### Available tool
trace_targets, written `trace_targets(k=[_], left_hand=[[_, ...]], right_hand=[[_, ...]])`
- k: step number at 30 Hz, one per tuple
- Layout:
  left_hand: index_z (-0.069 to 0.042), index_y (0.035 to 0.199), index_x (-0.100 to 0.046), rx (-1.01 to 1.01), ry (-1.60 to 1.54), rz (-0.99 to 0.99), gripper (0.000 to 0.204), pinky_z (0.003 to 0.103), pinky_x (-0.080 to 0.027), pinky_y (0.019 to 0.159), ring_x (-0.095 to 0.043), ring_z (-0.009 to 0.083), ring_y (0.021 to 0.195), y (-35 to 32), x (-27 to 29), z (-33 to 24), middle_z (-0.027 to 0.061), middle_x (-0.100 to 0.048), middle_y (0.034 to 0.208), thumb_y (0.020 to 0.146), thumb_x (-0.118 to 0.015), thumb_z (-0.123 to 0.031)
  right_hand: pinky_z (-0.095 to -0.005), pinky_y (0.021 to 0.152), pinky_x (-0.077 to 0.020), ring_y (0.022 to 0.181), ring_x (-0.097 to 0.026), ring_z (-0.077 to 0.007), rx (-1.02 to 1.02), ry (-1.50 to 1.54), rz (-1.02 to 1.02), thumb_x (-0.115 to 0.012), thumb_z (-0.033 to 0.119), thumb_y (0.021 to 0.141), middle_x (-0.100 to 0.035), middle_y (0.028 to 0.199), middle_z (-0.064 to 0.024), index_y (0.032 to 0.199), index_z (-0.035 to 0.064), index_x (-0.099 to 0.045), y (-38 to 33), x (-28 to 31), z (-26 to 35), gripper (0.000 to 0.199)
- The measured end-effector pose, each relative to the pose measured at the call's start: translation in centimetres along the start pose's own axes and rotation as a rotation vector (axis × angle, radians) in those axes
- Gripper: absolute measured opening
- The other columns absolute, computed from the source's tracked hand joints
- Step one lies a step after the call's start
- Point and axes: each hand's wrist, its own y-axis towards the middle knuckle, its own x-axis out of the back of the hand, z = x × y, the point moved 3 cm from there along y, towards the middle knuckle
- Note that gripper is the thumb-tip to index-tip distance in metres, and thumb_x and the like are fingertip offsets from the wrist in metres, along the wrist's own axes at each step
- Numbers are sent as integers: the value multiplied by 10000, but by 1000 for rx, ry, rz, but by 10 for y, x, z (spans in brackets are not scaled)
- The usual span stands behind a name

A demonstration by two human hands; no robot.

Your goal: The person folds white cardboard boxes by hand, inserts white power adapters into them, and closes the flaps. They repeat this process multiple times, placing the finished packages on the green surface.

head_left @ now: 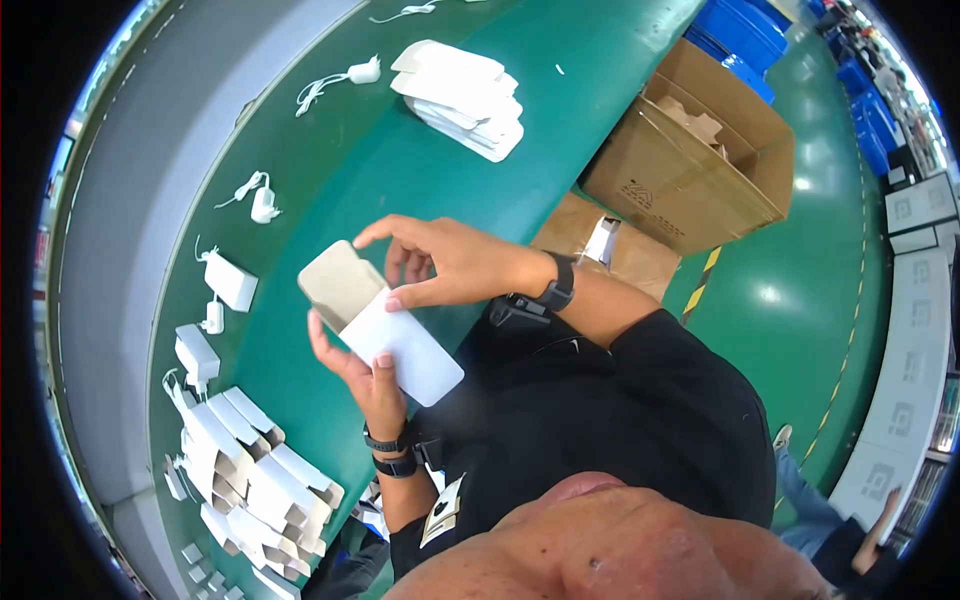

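A small white folding carton (410,345) is between my two hands in front of my chest. Its beige inner side (342,285) faces up at the far left end, where a long flap stretches outward. My left hand (360,375) grips the carton from below left, thumb on the white face and fingers along the edge. My right hand (440,262) has its thumb on the carton's upper edge, and its index finger reaches the flap's tip. The other right fingers are curled above the flap. A stack of flat white cartons (460,95) lies farther off on the green table.
Opened white cartons (265,490) are piled at the table's left. White adapters with cables (263,203) lie along its far side, beside a grey belt (200,130). A big brown cardboard box (690,150) stands to the right, near blue bins (740,35). Another person's legs (805,500) show lower right.
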Motion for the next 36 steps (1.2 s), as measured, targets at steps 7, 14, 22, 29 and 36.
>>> trace_targets(k=[7, 14, 22, 29, 36], left_hand=[[-42, 1418, -289, 87, -38, 131, 705, 391, -395, 1033, -486, 250, 1170, 4, 4, 2, 126, -435, 1285, 947, -624, -446], [-32, 1341, -362, -7, 147, -99, 570, 355, -410, 1000, -500, 211, 1110, 0, 9, 24, 107, -436, 1252, 965, -603, -388], [-52, 1379, -349, -73, -122, -45, 645, 329, -547, 854, -639, 216, 1034, 5, -20, -14, 140, -585, 1195, 864, -736, -19], [-28, 1261, -473, -130, 79, 2, 473, 298, -558, 797, -655, 181, 997, -10, -6, -11, 135, -635, 1107, 871, -741, -29], [-33, 1309, -429, -28, 55, 26, 564, 305, -561, 798, -664, 186, 988, -5, -4, -4, 158, -637, 1112, 853, -760, -28]], right_hand=[[-299, 786, -523, 963, -640, -129, 90, 443, 33, -685, 226, 925, -668, 1077, -59, 1092, 39, -619, 0, -24, -43, 259], [-389, 780, -534, 929, -669, -273, 328, -28, -202, -621, 108, 876, -672, 1040, -87, 1106, 51, -599, -4, -30, -38, 238], [-366, 989, -490, 1167, -605, -249, 283, 212, -157, -626, 18, 897, -562, 1313, -164, 1366, 18, -413, -11, -31, -23, 515], [-348, 990, -482, 1173, -598, -236, 209, 353, -120, -679, 51, 913, -568, 1294, -161, 1356, 37, -409, -9, -43, -28, 519], [-349, 944, -508, 1104, -639, -250, -24, -66, 37, -685, 76, 915, -652, 1143, -158, 1246, 43, -512, -16, -31, -38, 376]])
